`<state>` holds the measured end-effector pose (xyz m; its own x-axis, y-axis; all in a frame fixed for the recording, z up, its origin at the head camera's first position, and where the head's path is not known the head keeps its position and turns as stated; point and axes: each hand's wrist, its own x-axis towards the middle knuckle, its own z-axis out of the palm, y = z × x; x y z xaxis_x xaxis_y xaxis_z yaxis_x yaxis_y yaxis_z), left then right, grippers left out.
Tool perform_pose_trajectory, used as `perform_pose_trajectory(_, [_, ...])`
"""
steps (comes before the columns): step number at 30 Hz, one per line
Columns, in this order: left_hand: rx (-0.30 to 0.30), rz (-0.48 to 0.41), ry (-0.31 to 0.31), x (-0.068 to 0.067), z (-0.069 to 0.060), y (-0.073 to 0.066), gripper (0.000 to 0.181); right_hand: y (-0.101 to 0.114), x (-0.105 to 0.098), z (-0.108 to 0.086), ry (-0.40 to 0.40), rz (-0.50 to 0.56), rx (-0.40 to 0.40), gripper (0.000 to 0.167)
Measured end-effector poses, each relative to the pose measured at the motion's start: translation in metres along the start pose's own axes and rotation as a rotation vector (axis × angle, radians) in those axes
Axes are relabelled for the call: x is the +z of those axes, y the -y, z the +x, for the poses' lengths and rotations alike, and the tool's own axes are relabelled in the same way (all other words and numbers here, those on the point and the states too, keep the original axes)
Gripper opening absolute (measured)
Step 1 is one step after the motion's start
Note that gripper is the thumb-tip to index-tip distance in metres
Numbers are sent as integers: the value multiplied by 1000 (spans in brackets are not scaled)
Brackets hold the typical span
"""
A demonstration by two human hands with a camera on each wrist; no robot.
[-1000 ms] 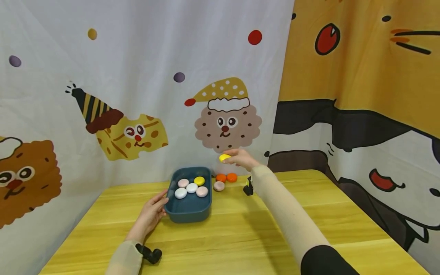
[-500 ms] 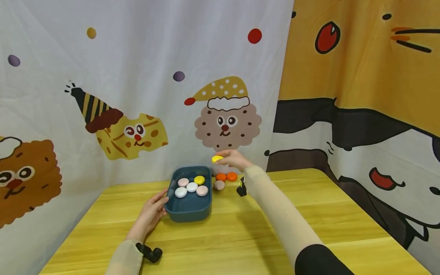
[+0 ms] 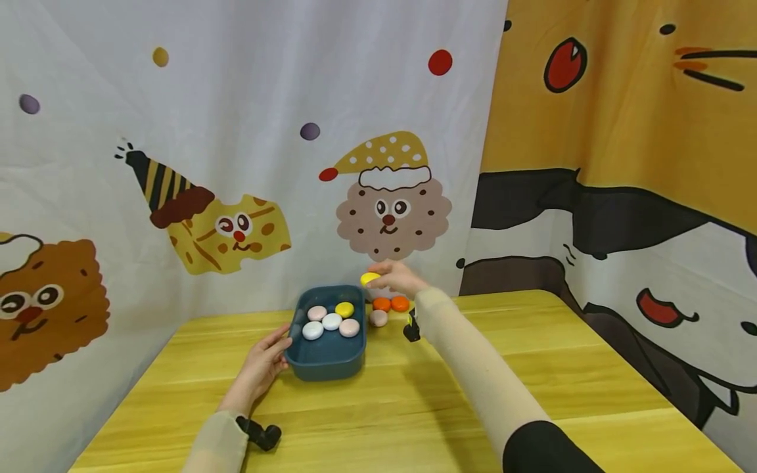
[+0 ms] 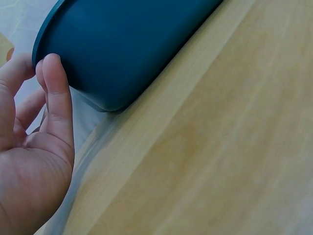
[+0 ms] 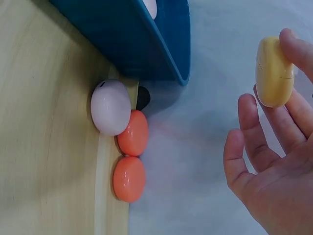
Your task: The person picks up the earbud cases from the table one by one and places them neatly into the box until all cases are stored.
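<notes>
My right hand (image 3: 399,277) pinches a smooth yellow pebble-shaped case (image 5: 275,72) between thumb and fingers. A thin seam line runs round the case. It is in the air by the box's far right corner. The dark teal box (image 3: 325,358) stands on the table and holds several similar pieces: white (image 3: 313,330), pale pink (image 3: 349,328) and one yellow (image 3: 344,309). My left hand (image 3: 260,363) rests its fingertips and thumb against the box's left rim and outer wall, fingers fairly straight; the left wrist view shows the fingertips (image 4: 53,63) touching the rim.
Right of the box, two orange pieces (image 3: 400,303) and a pale pink one (image 3: 378,318) lie on the wooden table (image 3: 355,427). Behind the table's far edge hangs a printed curtain (image 3: 248,131). A yellow printed cloth (image 3: 532,131) covers the right side.
My right hand has moved left with the yellow case, then dipped slightly towards the box's far right corner. My left hand and the box have stayed in place.
</notes>
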<state>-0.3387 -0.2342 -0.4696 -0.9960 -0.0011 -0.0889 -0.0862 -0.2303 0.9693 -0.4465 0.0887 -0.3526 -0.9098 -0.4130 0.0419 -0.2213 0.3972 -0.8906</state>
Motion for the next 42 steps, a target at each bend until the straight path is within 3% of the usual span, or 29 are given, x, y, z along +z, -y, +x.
perform_pose_trajectory(26, [16,-5,1,1,0,2,57,10,30,4,38,43,1,53])
perform_pose_trajectory(42, [35,10,1,0,3,4,56,15,62,11,116,-20,-8,48])
